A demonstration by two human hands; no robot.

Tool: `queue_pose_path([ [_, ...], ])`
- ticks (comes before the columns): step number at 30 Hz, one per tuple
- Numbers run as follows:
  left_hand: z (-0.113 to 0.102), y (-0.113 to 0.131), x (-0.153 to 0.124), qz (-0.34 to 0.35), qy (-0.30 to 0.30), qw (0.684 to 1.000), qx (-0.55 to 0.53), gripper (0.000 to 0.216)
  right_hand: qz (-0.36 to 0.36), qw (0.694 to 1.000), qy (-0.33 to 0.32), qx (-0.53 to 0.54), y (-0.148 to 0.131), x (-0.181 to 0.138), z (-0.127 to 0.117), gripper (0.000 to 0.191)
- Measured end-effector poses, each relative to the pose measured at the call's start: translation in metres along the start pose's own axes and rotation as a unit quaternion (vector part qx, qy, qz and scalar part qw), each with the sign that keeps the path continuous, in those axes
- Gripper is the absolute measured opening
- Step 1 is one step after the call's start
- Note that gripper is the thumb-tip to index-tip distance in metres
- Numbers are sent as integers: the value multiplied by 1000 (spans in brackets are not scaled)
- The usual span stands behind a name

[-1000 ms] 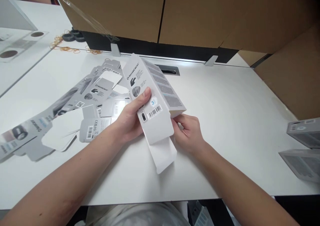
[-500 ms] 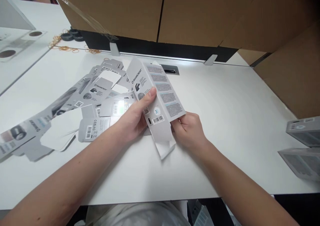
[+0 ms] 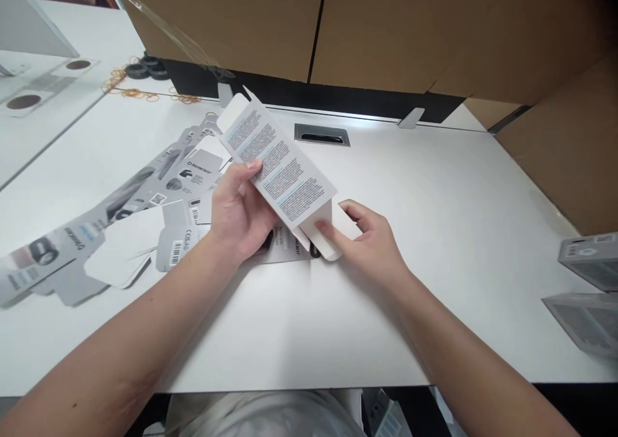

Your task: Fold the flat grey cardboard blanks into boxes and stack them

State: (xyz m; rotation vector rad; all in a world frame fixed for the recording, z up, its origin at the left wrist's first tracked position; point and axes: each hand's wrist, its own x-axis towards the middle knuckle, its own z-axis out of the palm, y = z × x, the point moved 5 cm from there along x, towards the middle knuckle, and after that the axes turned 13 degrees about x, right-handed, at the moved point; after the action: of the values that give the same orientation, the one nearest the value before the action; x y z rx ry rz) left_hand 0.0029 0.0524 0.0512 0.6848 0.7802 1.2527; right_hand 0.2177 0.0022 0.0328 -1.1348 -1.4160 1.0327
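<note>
White table [image 3: 449, 231], carton [image 3: 284, 167] now rolled text-side up, left grip [image 3: 241, 212] holding it, right grip [image 3: 374, 244] pinching its end flap [image 3: 344, 219].

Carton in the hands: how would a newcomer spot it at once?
Above the white table, the left hand holds a tilted grey carton showing rows of fine print, with the right hand at its near end. Unlike the flattened cartons at left and boxes at far right, it alone is held.
</note>
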Motion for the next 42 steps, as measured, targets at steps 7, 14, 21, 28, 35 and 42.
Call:
queue_pose_path([
  [7,1,-17,4,-39,-34,998,36,44,-210,960,123,-137,-20,-4,-16,6],
  [14,-18,-33,14,-73,-23,997,21,45,-281,947,83,-128,-29,-6,-10,15],
  [21,-23,-13,17,-57,-40,998,-7,45,-181,982,45,-32,-11,-1,-9,18],
  [28,-4,-19,7,-79,-115,990,-17,38,-163,986,-13,35,-9,3,-5,14],
  [35,4,-34,3,-93,-178,980,3,47,-148,985,-76,47,-1,-6,13,28],
  [42,6,-37,-1,-94,-242,965,43,58,-65,989,-46,125,12,-9,14,35],
])
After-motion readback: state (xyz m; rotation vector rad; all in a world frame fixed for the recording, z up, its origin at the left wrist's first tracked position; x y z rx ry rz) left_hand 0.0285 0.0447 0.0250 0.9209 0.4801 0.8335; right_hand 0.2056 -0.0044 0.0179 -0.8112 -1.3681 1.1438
